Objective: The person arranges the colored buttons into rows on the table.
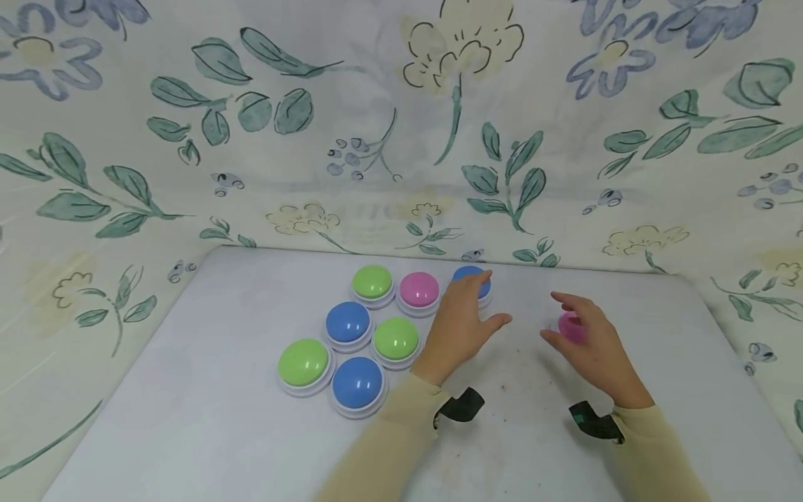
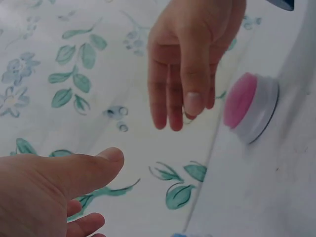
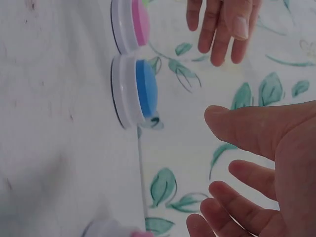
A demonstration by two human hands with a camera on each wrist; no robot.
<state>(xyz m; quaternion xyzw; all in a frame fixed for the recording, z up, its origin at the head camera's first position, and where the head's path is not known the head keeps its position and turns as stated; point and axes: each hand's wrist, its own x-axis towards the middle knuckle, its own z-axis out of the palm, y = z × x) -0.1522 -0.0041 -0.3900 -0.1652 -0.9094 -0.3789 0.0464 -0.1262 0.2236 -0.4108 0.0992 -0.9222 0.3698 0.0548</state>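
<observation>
My left hand point(image 1: 458, 322) is held above the table with its fingers apart and holds nothing. In the head view it partly covers a blue dome push button point(image 1: 467, 273) in a white base. My right hand point(image 1: 592, 348) also hovers with spread fingers, in front of a lone pink push button point(image 1: 569, 328) that it partly hides. From the left wrist view, that pink button point(image 2: 242, 101) stands apart from both hands. The right wrist view shows the blue button point(image 3: 147, 89) untouched, beside another pink button point(image 3: 140, 22).
Left of my left hand, several push buttons stand close together: a pink one point(image 1: 419, 288), green ones point(image 1: 371, 282) point(image 1: 396, 338) point(image 1: 304, 362), and blue ones point(image 1: 348, 321) point(image 1: 357, 382). The white table point(image 1: 207, 390) ends at a floral cloth point(image 1: 376, 223) behind and at both sides.
</observation>
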